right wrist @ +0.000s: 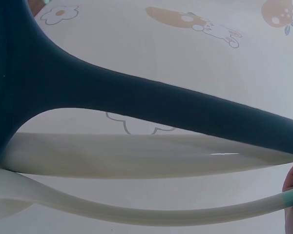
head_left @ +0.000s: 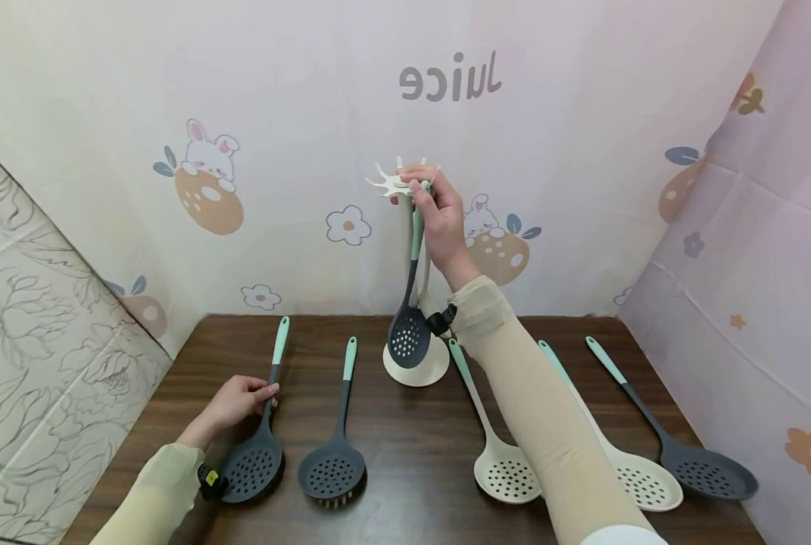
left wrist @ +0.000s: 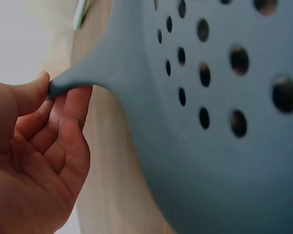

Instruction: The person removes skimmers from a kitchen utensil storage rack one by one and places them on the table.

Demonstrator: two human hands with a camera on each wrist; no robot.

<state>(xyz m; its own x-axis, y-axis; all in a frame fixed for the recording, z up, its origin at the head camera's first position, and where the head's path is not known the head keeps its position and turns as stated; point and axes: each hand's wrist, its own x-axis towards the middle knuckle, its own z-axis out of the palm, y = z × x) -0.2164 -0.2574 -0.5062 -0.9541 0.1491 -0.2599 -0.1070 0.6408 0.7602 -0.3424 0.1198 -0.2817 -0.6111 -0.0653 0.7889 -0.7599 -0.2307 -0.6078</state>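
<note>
Two hands are occupied: at upper centre of the head view the right hand (head_left: 441,216) grips the mint handle of a dark perforated spoon (head_left: 410,337), and at lower left the left hand (head_left: 240,401) pinches the shaft of a dark skimmer (head_left: 251,463) over the tabletop (head_left: 422,446). The spoon hangs below the right hand, its long axis nearly upright, with its bowl in front of the round base of a white stand (head_left: 434,371). What counts, I judge, is how the handle's top end meets the stand's hooks; the right hand is just beside them, the left well apart. Fingers cover that spot, so I cannot tell whether the spoon is hooked.

The right wrist view shows a cream utensil (right wrist: 156,217) beside the pole, largely hidden in the head view. The left wrist view shows fingers under the skimmer's shaft.
</note>
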